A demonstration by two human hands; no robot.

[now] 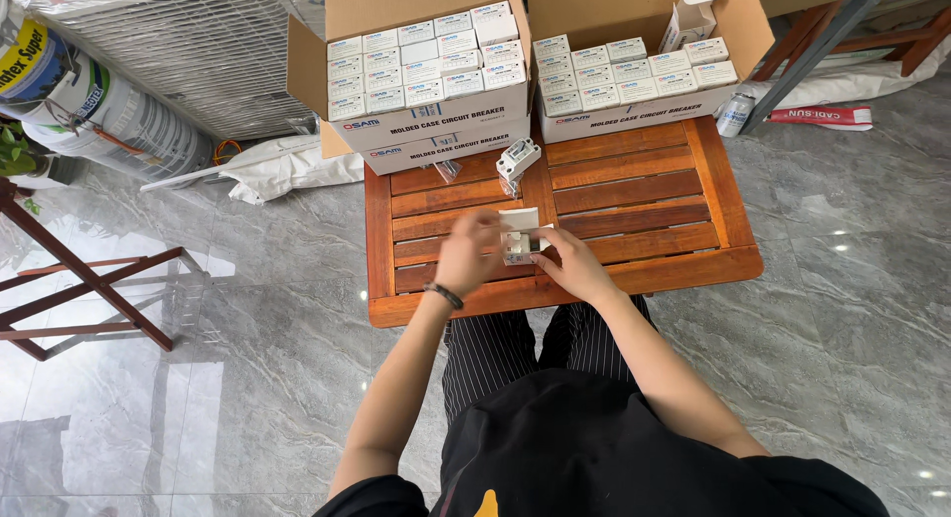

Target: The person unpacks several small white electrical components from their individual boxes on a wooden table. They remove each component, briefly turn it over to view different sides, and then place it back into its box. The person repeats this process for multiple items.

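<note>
Over the slatted wooden table [634,195], the left hand [468,252] and right hand [573,262] pinch a small open-flapped white cardboard box [521,238], its contents blurred.

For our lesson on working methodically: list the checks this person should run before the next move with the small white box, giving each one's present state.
1. Both hands on the small white box: ok; left hand and right hand hold it.
2. Box flap open: ok.
3. Part fully seated inside: cannot tell.
4. Loose white breaker within reach on the wooden table: ok.
5. Cardboard cartons open: ok.
</note>
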